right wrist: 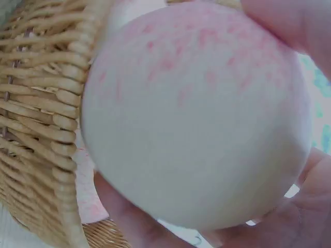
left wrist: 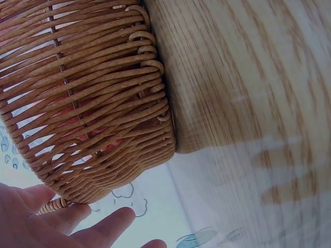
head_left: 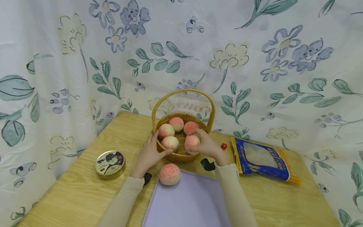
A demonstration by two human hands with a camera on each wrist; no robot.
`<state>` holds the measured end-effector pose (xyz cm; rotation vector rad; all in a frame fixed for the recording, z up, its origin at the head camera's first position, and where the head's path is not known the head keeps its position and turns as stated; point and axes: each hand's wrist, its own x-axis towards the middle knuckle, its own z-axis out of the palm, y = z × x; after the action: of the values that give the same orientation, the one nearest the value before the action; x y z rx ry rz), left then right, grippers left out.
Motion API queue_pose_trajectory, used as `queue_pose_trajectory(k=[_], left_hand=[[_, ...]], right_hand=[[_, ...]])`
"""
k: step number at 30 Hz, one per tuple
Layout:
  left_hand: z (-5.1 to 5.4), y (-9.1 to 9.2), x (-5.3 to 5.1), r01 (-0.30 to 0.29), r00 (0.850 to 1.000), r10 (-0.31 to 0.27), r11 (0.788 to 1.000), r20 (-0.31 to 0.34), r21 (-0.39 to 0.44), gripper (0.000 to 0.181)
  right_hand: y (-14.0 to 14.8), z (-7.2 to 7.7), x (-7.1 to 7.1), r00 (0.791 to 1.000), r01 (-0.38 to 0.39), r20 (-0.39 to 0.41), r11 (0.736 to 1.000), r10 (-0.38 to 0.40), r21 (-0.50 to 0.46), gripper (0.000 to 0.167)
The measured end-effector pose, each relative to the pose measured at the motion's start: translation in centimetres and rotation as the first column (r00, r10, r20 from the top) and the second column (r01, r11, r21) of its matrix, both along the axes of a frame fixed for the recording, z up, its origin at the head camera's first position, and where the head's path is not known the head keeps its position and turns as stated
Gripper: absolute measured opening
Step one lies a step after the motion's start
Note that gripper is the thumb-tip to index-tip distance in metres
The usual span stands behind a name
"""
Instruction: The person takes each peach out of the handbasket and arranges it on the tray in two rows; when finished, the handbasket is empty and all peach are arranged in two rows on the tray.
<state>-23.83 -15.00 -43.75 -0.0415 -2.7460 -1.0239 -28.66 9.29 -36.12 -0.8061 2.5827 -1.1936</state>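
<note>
A person's two hands are working at a wicker basket [head_left: 182,158], which is standing near the far edge of a pale wooden table [head_left: 71,195]. The right hand [head_left: 209,145] is holding a pink-speckled peach [right wrist: 196,119] between thumb and fingers, at the basket's near right rim. The left hand [head_left: 149,152] is spreading its fingers against the basket's left side, the thumb pointing along the near rim; it is probably steadying the basket.

Four other peaches [head_left: 176,124] are lying inside: two along the left side, one at the far side and one at the far right. A single loose peach [head_left: 169,175] is sitting on the far left corner of a lilac tray [head_left: 190,201], just in front of the basket. The work is looking partly done, with one peach in hand and one on the tray; whether the peaches are going in or coming out cannot be told.

A tall arched handle [head_left: 184,90] is rising over the basket and seems to be limiting reach from above. The right forearm is covering the tray's far right corner. Off to the sides, a round tin [head_left: 110,164] is standing near the table's left edge, and a blue-and-yellow packet [head_left: 262,159] is lying toward the right edge. A small red object [head_left: 223,146] is lying between packet and basket. A flower-printed curtain [head_left: 181,41] is hanging behind.
</note>
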Motion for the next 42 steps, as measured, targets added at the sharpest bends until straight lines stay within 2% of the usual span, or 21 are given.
queue_pose_trajectory(k=[5, 9, 13, 22, 26, 29, 31, 36, 42], left_hand=[[0.2, -0.1, 0.0, 0.006, 1.000, -0.006, 1.000, 0.006, -0.001, 0.109], [0.1, -0.1, -0.1, 0.011, 1.000, -0.011, 1.000, 0.008, -0.006, 0.109], [0.1, -0.1, -0.1, 0.008, 1.000, -0.008, 1.000, 0.006, -0.018, 0.109], [0.1, -0.2, -0.1, -0.001, 1.000, 0.001, 1.000, 0.009, -0.011, 0.107], [0.2, -0.2, 0.0, 0.005, 1.000, -0.004, 1.000, 0.017, -0.019, 0.107], [0.2, -0.1, 0.0, 0.005, 1.000, -0.005, 1.000, 0.017, -0.019, 0.106], [0.1, -0.1, 0.0, 0.006, 1.000, -0.005, 1.000, 0.014, -0.019, 0.106], [0.0, -0.1, -0.1, 0.008, 1.000, -0.008, 1.000, 0.014, -0.023, 0.107], [-0.2, -0.1, -0.2, 0.006, 1.000, -0.006, 0.999, 0.005, -0.032, 0.108]], right_hand=[[1.6, 0.4, 1.9, 0.998, -0.038, 0.045, 0.998, 0.040, -0.055, 0.055], [2.7, -0.1, 3.3, 0.996, -0.073, 0.036, 0.995, 0.076, -0.061, 0.052], [3.5, -1.6, 4.3, 0.987, -0.122, 0.097, 0.989, 0.130, -0.079, 0.047], [3.4, -5.3, 5.2, 0.951, -0.201, 0.222, 0.976, 0.214, -0.082, 0.042], [3.1, -6.5, 5.3, 0.938, -0.204, 0.269, 0.976, 0.217, -0.075, 0.042], [2.9, -7.2, 5.3, 0.937, -0.207, 0.275, 0.977, 0.215, -0.058, 0.044], [2.7, -7.5, 5.4, 0.938, -0.211, 0.270, 0.976, 0.219, -0.058, 0.046], [2.6, -7.7, 5.8, 0.958, -0.180, 0.220, 0.983, 0.185, -0.047, 0.048], [2.9, -7.6, 6.3, 0.991, -0.036, 0.127, 0.999, 0.041, -0.040, 0.042]])
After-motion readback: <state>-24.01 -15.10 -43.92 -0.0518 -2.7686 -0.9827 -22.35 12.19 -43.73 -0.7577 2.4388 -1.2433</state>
